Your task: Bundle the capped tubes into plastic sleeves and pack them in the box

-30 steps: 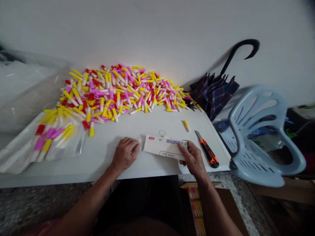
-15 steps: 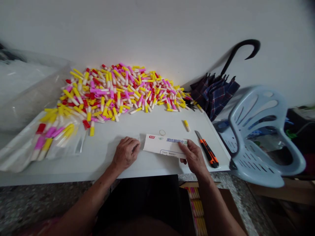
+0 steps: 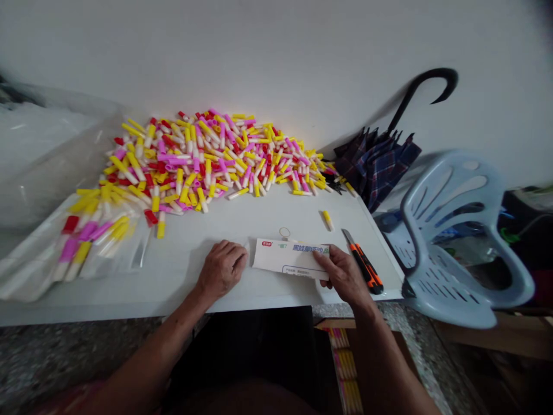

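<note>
Left hand (image 3: 222, 270): flat on the white table (image 3: 194, 288), fingers pressed together, holding nothing, right beside the card's edge!
Right hand (image 3: 343, 278): pinching the right end of the printed white card (image 3: 290, 259) between thumb and fingers.
Card position: lying on the table between the 2 hands.
Writing: small red logo (image 3: 266, 244) in the corner, 1 line of blue Chinese characters (image 3: 309, 248), too blurred to read.
Close by: rubber band (image 3: 284, 232) just above the card, orange-and-black utility knife (image 3: 366, 268) just right of the right hand, 1 loose yellow-capped tube (image 3: 327, 220).
Beyond: big heap of red, yellow and pink capped tubes (image 3: 199, 161), clear plastic bag of tubes (image 3: 86, 248), plaid umbrella (image 3: 375, 164), pale blue plastic chair (image 3: 449, 242).
</note>
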Available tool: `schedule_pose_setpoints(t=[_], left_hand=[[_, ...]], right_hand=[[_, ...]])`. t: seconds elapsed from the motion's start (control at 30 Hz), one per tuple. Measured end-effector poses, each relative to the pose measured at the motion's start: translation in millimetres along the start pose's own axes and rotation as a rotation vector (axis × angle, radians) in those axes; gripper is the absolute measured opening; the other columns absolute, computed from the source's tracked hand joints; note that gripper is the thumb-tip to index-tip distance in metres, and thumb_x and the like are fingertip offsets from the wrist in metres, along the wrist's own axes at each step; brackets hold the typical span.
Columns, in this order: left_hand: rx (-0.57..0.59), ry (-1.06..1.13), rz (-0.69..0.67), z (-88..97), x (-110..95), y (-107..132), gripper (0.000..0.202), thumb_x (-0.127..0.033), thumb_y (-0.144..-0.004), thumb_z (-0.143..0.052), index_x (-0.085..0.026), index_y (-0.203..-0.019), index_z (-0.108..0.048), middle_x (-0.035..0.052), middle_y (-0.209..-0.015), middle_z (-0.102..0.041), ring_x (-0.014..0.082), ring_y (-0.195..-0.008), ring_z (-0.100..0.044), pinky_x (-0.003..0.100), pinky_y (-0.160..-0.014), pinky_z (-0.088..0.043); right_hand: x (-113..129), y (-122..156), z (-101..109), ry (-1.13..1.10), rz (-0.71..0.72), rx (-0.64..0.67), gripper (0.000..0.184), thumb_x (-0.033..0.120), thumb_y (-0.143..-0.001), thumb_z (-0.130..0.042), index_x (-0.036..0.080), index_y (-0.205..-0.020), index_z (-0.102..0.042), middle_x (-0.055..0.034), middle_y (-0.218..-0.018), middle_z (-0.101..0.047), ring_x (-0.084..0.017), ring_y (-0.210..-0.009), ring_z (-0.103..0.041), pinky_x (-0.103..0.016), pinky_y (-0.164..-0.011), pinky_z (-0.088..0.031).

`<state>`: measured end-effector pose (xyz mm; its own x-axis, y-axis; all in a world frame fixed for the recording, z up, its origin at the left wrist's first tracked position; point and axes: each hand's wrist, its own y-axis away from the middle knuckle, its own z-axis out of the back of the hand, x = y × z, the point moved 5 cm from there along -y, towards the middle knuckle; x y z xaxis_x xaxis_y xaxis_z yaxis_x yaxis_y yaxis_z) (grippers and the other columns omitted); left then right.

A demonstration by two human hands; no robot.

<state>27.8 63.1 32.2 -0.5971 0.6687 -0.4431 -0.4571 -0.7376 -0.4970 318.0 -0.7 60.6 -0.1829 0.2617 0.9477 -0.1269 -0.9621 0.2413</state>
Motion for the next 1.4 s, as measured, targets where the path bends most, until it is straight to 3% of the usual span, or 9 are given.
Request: schedule_pose_setpoints(t=[0.47,0.67,1.0,1.2,1.4], left_hand=[[-0.031,-0.070,0.003,2.8,-2.7,-0.9,0.017,-0.018,-0.102,-0.053,-0.022,-0.092,-0.066,0.0045,-0.090,-0.073,0.0232,-0.088,-0.062,0.041,-0.085,-0.049],[-0.008,-0.067,-0.015,0.9,-2.7,-0.1,0.016,-0.018,-0.102,-0.052,-0.022,-0.093,-0.066,0.0051,-0.090,-0.073,0.0236,-0.089,-0.062,0.041,-0.085,-0.049],[-0.010,-0.073,-0.045,-1.2,-2.2,1.1,0.018,-0.018,-0.104,-0.050,-0.021,-0.095,-0.066,0.0053,-0.092,-0.073,0.0232,-0.091,-0.062,0.041,-0.086,-0.049],[0.018,-0.114,-0.083,4.5,-6.4,-0.8,0.018,-0.019,-0.104,-0.051,-0.022,-0.095,-0.066,0.0044,-0.092,-0.074,0.0233,-0.089,-0.062,0.042,-0.084,-0.047],[0.058,-0.162,-0.123,20.6,-22.0,-0.8,0.019,-0.020,-0.105,-0.051,-0.021,-0.092,-0.065,0.0044,-0.091,-0.073,0.0235,-0.089,-0.060,0.042,-0.083,-0.045]], right_hand=[[-9.8,-0.7,0.2,-0.046,-0.068,0.013,0.041,0.059,-0.091,-0.072,0.019,-0.090,-0.063,0.0039,-0.055,-0.057,-0.010,-0.040,-0.046,-0.020,-0.035,-0.036],[-15.0,-1.8,2.6,-0.031,-0.061,0.033,0.041,0.059,-0.090,-0.072,0.018,-0.095,-0.066,0.0043,-0.059,-0.057,-0.010,-0.042,-0.048,-0.021,-0.036,-0.038],[-2.1,-28.0,0.6,-0.019,-0.083,0.145,0.043,0.059,-0.088,-0.074,0.019,-0.084,-0.060,0.0046,-0.059,-0.057,-0.009,-0.042,-0.048,-0.020,-0.036,-0.035],[-4.5,-38.8,-21.6,-0.065,-0.060,0.196,0.043,0.058,-0.091,-0.071,0.018,-0.081,-0.060,0.0039,-0.059,-0.057,-0.008,-0.042,-0.046,-0.019,-0.036,-0.034],[-8.7,-29.6,-69.1,-0.074,-0.109,0.281,0.043,0.061,-0.091,-0.070,0.020,-0.083,-0.058,0.0038,-0.057,-0.059,-0.010,-0.040,-0.047,-0.020,-0.035,-0.035]])
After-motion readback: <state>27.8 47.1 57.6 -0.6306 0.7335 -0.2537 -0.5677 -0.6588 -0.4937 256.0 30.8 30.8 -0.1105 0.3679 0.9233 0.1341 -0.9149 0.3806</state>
